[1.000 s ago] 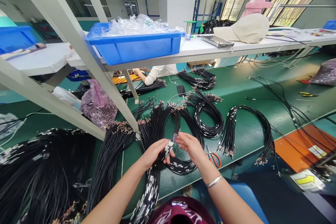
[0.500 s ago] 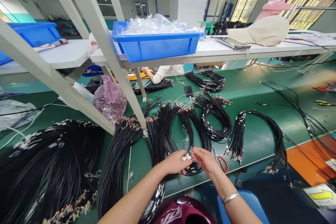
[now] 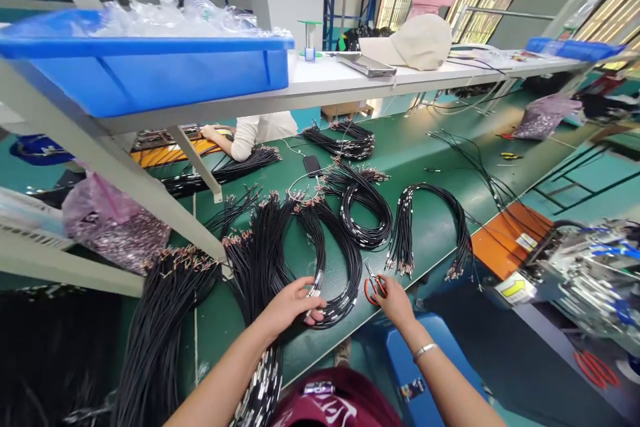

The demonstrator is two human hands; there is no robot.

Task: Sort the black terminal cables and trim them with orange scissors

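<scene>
Left hand [image 3: 289, 307] on a black cable loop [image 3: 350, 273], right hand [image 3: 395, 300] at the snips [image 3: 374, 291].

The left grip closes around white-marked cable on the green desk [image 3: 430, 240], among other coiled bundles. The right grip is narrow, beside the red handles; whether it holds them, I cannot tell. A co-worker's sleeve [image 3: 250, 140] shows beyond the shelf [image 3: 190, 97].

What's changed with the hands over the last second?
The right hand has let go of the cables and moved across to the red-handled cutters. The left hand stays on the black cable loop, now lower on it. The other cable coils stayed where they were on the green bench.
</scene>
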